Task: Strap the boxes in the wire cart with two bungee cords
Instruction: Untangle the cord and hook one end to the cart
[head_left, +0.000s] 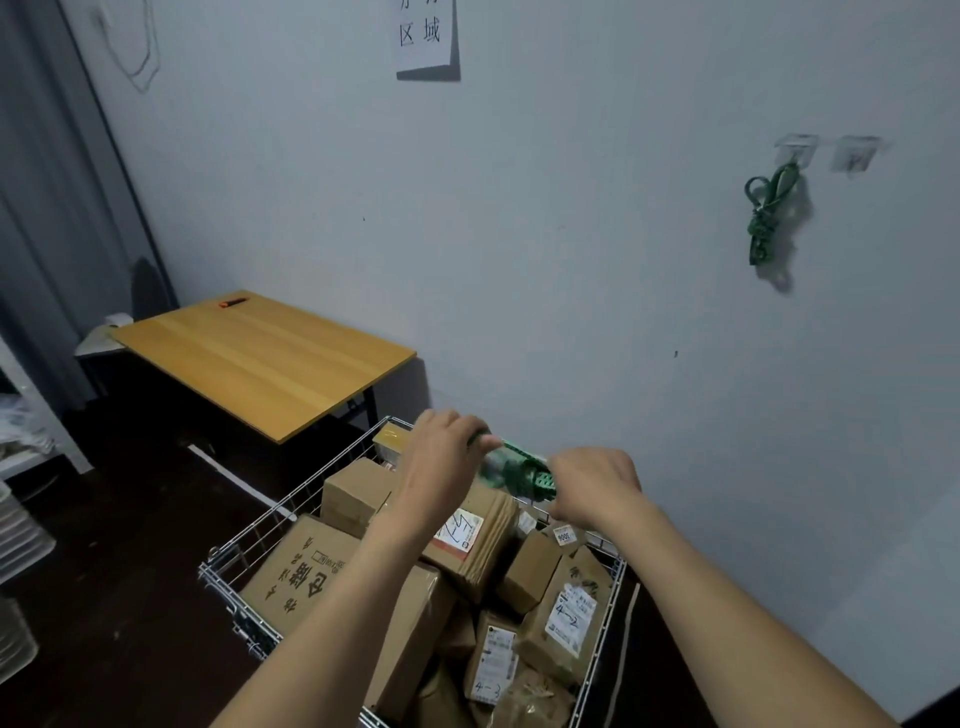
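A wire cart (244, 545) stands low in the middle of the view, filled with several brown cardboard boxes (306, 566) and labelled parcels. Above its far end I hold a bundled green bungee cord (522, 470) between both hands. My left hand (441, 457) grips one end of the bundle and my right hand (592, 483) grips the other end. A second green bungee cord (766, 213) hangs coiled from a clear hook on the wall at the upper right.
A wooden table (265, 358) with a small orange and black item (234, 302) stands left of the cart against the wall. A second clear wall hook (854, 153) is bare. A paper sign (423, 36) hangs high on the wall. Grey curtain and white shelving stand at the left.
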